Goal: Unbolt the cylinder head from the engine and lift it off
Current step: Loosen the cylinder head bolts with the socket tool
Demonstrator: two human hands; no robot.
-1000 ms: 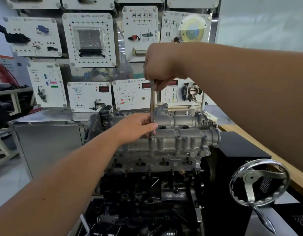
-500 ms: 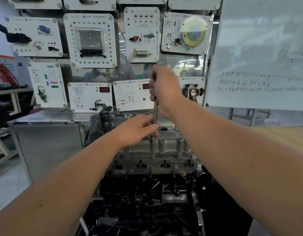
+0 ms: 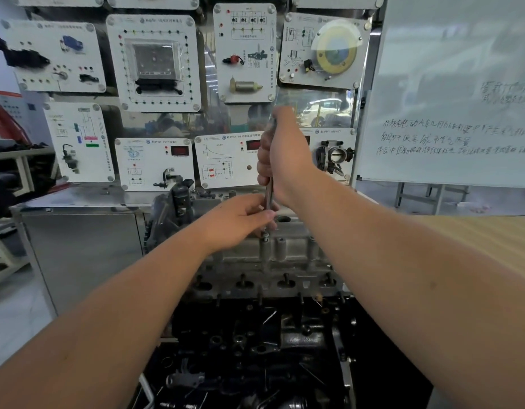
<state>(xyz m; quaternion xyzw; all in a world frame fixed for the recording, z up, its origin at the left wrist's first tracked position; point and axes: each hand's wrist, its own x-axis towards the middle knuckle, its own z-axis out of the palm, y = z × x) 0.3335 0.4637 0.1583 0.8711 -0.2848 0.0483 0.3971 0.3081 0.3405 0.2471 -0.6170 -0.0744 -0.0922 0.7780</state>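
R hand (image 3: 285,154) is fisted round the top of a slim metal tool shaft (image 3: 268,192), which stands near upright. L hand (image 3: 240,221), just below the R, pinches the shaft's lower part between thumb and fingertips, steadying it. Tool tip sits on a bolt (image 3: 265,239) at a boss on the top edge of the cylinder head (image 3: 285,255), directly under both hands. The grey alu head sits on the dark engine block (image 3: 255,343), below the forearms. Beyond the hands: wall of white demo panels (image 3: 155,60) w/ wired parts. To the R of the R hand, a throttle body (image 3: 333,154) and a whiteboard (image 3: 450,113) w/ handwriting, too blurred to read.
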